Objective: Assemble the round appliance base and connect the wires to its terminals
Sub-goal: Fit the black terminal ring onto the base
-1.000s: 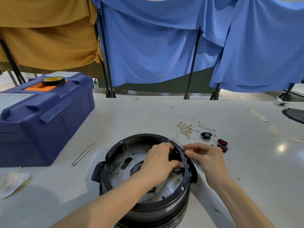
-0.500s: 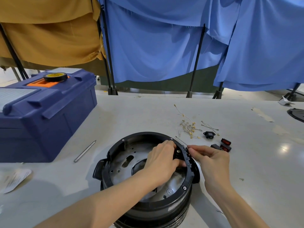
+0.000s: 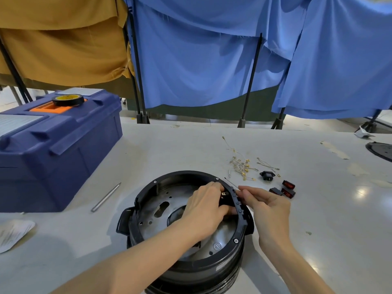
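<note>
Sliding slightly outward since a moment ago, the right hand (image 3: 269, 206) is now sitting just outside the rim of the base (image 3: 148, 194), while the left hand (image 3: 203, 211) is staying inside it. The wire (image 3: 231, 183) is probably still being fed to a terminal, not yet seated.

Far left of the hands, a blue plastic toolbox (image 3: 59, 158) is carrying a tape roll (image 3: 67, 100), and a slim metal rod (image 3: 106, 197) is lying nearer. Under both hands the base, round with a black plastic rim and a dull perforated steel plate, is standing on the tabletop (image 3: 191, 145). Left fingers are curling round a small black part (image 3: 224, 198) with a brass tab at the rim's inner wall. Right thumb and forefinger are pinching the thin wire. Beyond the right hand, brass-tipped leads (image 3: 239, 164), a black socket (image 3: 267, 176) and red switches (image 3: 288, 184) are lying loose.
</note>
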`<state>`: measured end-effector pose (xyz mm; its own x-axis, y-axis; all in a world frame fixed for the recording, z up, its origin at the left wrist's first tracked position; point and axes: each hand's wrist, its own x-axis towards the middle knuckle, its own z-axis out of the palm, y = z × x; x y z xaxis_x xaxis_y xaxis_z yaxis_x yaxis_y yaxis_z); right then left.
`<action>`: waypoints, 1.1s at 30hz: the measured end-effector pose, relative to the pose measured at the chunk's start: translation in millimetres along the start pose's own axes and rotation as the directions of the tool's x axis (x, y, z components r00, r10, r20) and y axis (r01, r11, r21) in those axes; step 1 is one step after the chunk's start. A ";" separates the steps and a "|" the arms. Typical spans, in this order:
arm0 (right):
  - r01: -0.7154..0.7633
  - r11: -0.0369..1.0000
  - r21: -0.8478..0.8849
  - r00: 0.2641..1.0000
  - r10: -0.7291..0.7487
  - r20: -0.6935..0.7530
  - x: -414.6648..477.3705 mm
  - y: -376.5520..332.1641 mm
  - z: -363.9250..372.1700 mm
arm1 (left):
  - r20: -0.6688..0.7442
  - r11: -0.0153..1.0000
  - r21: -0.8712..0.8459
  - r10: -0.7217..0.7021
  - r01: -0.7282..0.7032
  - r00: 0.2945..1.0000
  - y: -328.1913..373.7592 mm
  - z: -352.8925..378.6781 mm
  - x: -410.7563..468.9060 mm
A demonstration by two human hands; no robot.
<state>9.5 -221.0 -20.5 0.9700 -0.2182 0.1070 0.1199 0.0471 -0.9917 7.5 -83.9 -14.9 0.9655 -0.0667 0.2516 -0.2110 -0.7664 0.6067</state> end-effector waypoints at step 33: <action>0.128 0.280 -0.951 0.988 -0.121 0.097 70.4 20.2 -56.1 | 0.299 0.980 0.117 0.120 -0.161 0.947 -10.9 -41.5 -6.8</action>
<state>68.3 -290.0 -37.0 0.9642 -0.1266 0.2329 -0.0435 -0.9422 -0.3322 -3.1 -48.6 8.1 0.9343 -0.3460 0.0858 -0.3446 -0.8153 0.4654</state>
